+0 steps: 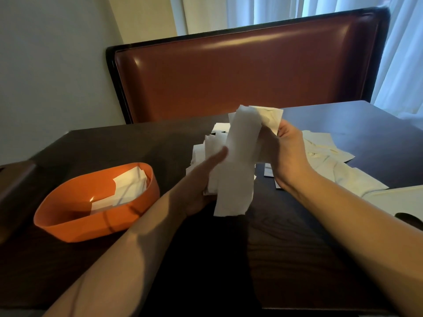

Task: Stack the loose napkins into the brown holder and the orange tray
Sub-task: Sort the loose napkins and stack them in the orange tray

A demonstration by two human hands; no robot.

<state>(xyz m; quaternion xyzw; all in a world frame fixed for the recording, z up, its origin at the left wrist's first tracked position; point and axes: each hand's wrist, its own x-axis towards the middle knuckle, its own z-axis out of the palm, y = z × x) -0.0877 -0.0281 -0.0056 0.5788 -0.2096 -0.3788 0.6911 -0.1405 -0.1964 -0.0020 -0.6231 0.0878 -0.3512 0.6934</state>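
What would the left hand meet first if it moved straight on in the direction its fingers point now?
The left hand already grips a napkin bundle. Beyond it, probably the right hand, which pinches the same bundle, though depth is unclear.

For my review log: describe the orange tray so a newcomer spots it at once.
On the dark wooden table, look near its left edge, left of the left hand. The orange tray is a rounded plastic bowl-like dish with white napkins lying inside, the only brightly coloured thing there.
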